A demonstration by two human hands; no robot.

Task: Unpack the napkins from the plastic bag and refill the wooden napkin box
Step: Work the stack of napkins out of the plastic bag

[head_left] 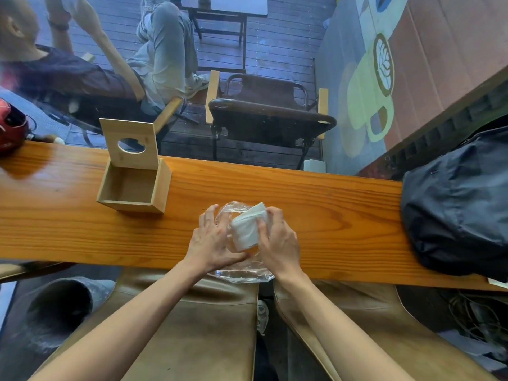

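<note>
A: Nearest the camera, your two forearms reach over the edge of the desk (316,193). Your right hand (277,240) pinches the stack of napkins (246,229), thumb on the face of the stack and fingers curled behind it. Your left hand (213,237) lies with straight fingers against the plastic bag (242,270), steadying it without a closed grip.

B: Which step is this?

A: Judged from the layout, the unpacking step: the napkins stand half out of the bag, whose loose end trails toward you over the desk edge.

B: And the wooden napkin box (134,185)?

A: It stands to the left of the napkins and farther from you, well apart from them. Its lid (129,144), with a round hole, is tipped up, and the inside looks empty.

B: What does your next move call for?

A: Probably this: hold the bag down with your left hand, draw the stack free with the right, then carry it left to the box. A dark bag (456,204) lies far to the right of the napkins.
</note>
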